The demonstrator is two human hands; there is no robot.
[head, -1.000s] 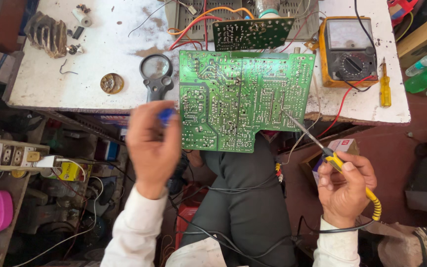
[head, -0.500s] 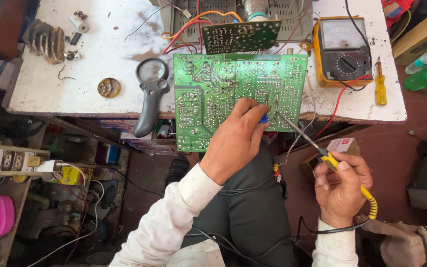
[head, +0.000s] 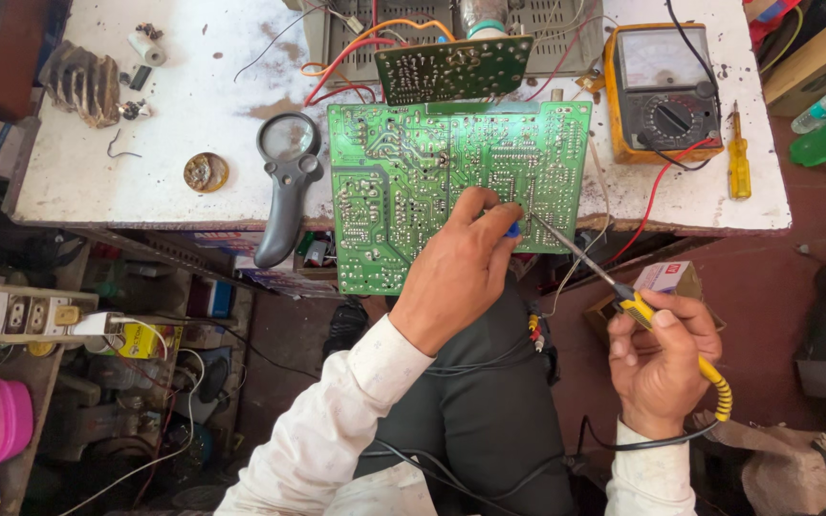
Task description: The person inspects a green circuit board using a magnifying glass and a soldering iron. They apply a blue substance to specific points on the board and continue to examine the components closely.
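Lay solder-side up across the front edge of the stained white workbench [head: 145, 162]: green circuit board [head: 432, 182], one corner overhanging the lap. Probably light, stiff and brittle at its joints; best held by the bare edges, never the tracks. Pressed onto its lower middle: left hand [head: 456, 272], fingers pinched round a small blue-tipped tool [head: 512, 229]. Gripped in the closed right hand [head: 662, 358]: yellow-handled soldering iron [head: 638, 306], thin metal tip angled to the board beside the blue tip; hot end, handle only. Stood nearby: black-handled magnifying glass [head: 284, 182], yellow analogue multimeter [head: 662, 91], yellow screwdriver [head: 738, 158], round brass-coloured tin [head: 206, 172]
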